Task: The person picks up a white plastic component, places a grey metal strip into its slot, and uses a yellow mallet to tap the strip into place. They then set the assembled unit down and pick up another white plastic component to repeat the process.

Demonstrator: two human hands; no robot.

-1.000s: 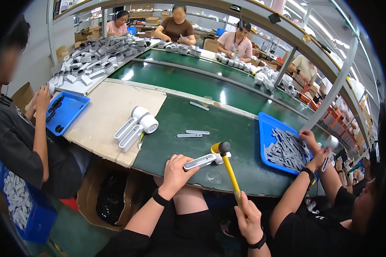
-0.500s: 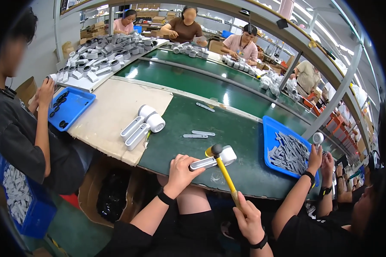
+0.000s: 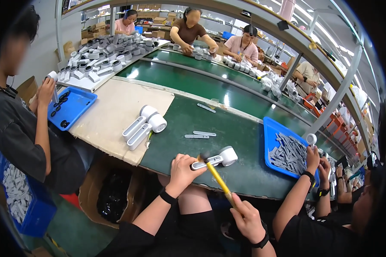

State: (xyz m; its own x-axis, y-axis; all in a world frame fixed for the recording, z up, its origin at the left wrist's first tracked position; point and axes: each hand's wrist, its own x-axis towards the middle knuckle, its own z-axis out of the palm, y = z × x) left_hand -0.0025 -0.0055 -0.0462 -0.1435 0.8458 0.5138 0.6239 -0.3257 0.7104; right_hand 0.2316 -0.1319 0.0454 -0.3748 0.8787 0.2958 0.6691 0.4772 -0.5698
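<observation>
1. Blue crate (image 3: 36,220), lower left of the frame, heaped with pale grey parts (image 3: 17,195). Above it, along the left edge, a co-worker (image 3: 15,128) in a dark top has both hands raised around a white piece.
2. Left tray (image 3: 79,105), also blue, with black rings (image 3: 64,124) in it.
3. Pile (image 3: 105,53) of grey and white parts, upper left; a green belt (image 3: 176,77) runs from beside it toward the right.
4. Cardboard box (image 3: 88,188), below the counter (image 3: 240,128), with black plastic inside.
5. Beige board (image 3: 111,107) on the counter; two devices (image 3: 137,137) lie side by side at its right edge.
6. Left hand (image 3: 182,173), just below the centre, closed around the handle end of a third device (image 3: 228,156). This device is at the counter's front edge, its round head to the right.
7. Three grey strips (image 3: 199,136) beyond it, two together and one farther up.
8. Hammer (image 3: 218,177), its dark head over that device's handle, just beside the left fingers; whether they touch, I cannot tell. Its yellow shaft slants down to the right hand (image 3: 248,220), wrapped around the lower end.
9. Right tray (image 3: 268,150), blue, full of grey strips; beside it another co-worker's hands hold up a white piece.
</observation>
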